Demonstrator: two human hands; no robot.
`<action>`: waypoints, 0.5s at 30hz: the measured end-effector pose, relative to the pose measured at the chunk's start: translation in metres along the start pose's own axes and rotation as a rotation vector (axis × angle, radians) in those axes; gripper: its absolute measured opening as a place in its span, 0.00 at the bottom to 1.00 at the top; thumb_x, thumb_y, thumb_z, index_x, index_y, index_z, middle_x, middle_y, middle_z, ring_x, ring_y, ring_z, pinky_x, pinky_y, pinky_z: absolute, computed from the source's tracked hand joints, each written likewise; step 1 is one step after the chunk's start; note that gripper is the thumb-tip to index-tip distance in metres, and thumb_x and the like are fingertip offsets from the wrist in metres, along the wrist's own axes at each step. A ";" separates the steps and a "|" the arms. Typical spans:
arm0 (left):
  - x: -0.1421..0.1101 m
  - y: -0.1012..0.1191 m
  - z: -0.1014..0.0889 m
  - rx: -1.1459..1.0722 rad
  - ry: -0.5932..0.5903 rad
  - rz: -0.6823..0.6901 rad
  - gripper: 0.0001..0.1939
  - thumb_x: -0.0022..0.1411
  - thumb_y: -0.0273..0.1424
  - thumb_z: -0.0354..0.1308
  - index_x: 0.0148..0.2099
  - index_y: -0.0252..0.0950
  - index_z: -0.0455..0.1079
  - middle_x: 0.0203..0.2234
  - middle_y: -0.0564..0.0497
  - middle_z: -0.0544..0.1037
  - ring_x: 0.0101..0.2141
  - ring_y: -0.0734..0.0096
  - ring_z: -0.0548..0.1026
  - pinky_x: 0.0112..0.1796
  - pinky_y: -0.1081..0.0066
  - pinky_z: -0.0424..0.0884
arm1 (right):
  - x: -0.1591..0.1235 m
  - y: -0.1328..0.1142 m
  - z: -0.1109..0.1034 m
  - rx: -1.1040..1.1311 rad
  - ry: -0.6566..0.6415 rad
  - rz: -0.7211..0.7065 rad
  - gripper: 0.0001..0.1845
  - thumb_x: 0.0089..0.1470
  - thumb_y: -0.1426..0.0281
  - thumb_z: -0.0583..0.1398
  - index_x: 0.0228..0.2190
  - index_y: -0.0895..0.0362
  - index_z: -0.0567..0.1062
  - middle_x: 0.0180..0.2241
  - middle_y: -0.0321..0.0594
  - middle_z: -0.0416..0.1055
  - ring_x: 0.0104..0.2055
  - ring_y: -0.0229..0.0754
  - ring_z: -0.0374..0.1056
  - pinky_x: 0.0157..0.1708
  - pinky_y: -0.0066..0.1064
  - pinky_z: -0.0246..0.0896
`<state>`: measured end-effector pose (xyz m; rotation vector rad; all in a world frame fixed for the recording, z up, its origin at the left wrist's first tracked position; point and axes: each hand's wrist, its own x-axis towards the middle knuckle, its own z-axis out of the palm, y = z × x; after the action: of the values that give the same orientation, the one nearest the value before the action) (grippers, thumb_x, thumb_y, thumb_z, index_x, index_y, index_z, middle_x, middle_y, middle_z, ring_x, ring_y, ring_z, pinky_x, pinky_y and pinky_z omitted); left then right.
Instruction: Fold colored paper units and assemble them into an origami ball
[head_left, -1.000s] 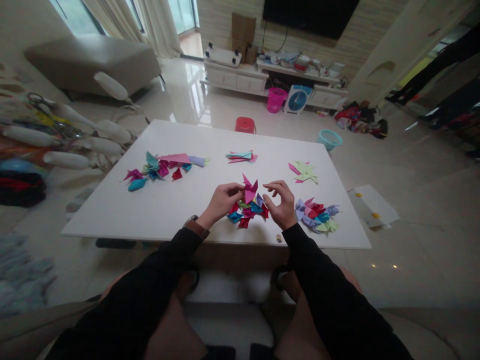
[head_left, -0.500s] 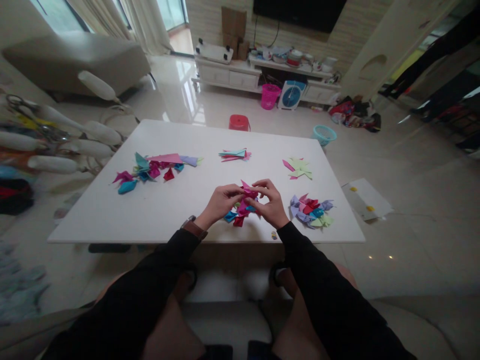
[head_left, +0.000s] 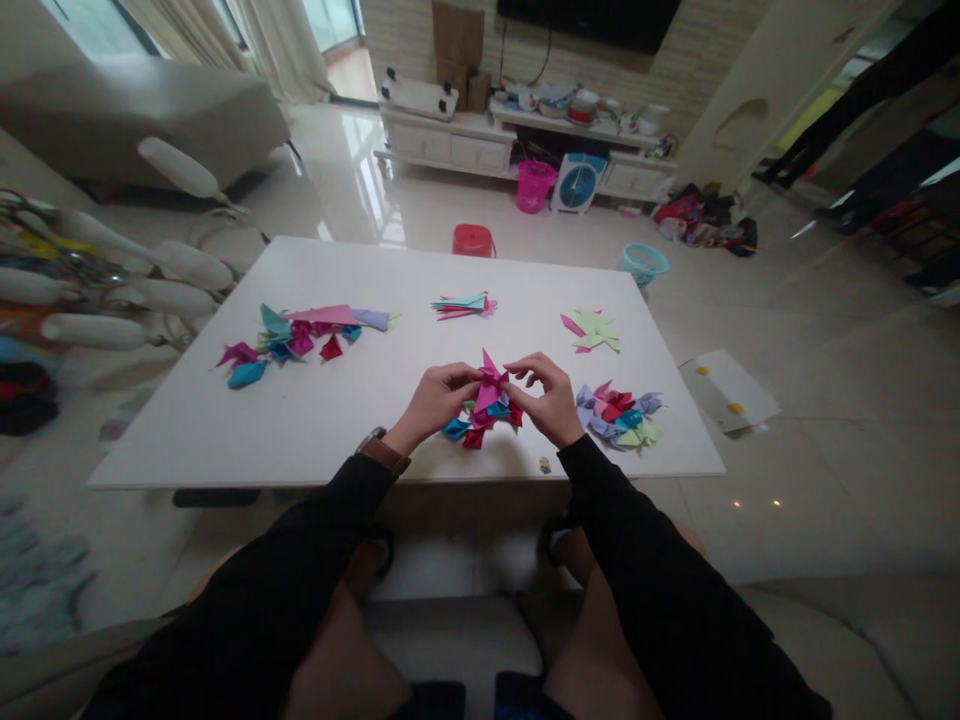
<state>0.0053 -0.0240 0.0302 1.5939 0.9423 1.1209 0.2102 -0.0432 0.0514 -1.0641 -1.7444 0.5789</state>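
A magenta origami crane (head_left: 490,385) is held up between my two hands, over a heap of folded paper pieces (head_left: 480,425) in red, blue and green. My left hand (head_left: 442,398) pinches its left side between thumb and fingers. On the other side, my right hand (head_left: 549,396) grips the crane's right edge with thumb and index finger, the other fingers curled above. Just right of my right hand lies a second pile of folded paper (head_left: 621,415) in lilac, red, blue and pale green. The crane partly covers the heap below it.
On the white table (head_left: 337,420) lie a mixed pile of folded papers (head_left: 300,340) at left, a stack of narrow folded strips (head_left: 463,305) and green-and-pink pieces (head_left: 592,330). Beyond it stand a red stool (head_left: 472,240) and a blue basket (head_left: 645,263). A person's legs (head_left: 840,110) show at far right.
My right hand has come in from the right and taken hold of the crane, which my left hand was holding alone. The view has shifted slightly.
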 end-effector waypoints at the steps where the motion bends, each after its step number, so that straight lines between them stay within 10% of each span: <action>1: 0.000 0.000 -0.001 0.004 -0.002 0.000 0.09 0.60 0.33 0.64 0.40 0.34 0.81 0.34 0.46 0.84 0.36 0.63 0.81 0.38 0.67 0.76 | 0.000 0.000 -0.001 -0.007 0.007 -0.002 0.07 0.56 0.66 0.67 0.38 0.54 0.80 0.34 0.38 0.73 0.35 0.39 0.69 0.32 0.32 0.63; 15: 0.002 -0.003 -0.001 -0.020 -0.046 -0.038 0.11 0.58 0.35 0.66 0.39 0.32 0.82 0.35 0.44 0.84 0.35 0.63 0.80 0.40 0.66 0.76 | -0.003 0.007 0.001 0.054 0.034 0.077 0.07 0.57 0.65 0.66 0.32 0.55 0.80 0.30 0.37 0.77 0.31 0.38 0.70 0.31 0.31 0.63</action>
<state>0.0049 -0.0217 0.0282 1.5733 0.9250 1.0606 0.2119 -0.0422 0.0444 -1.1011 -1.6554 0.6482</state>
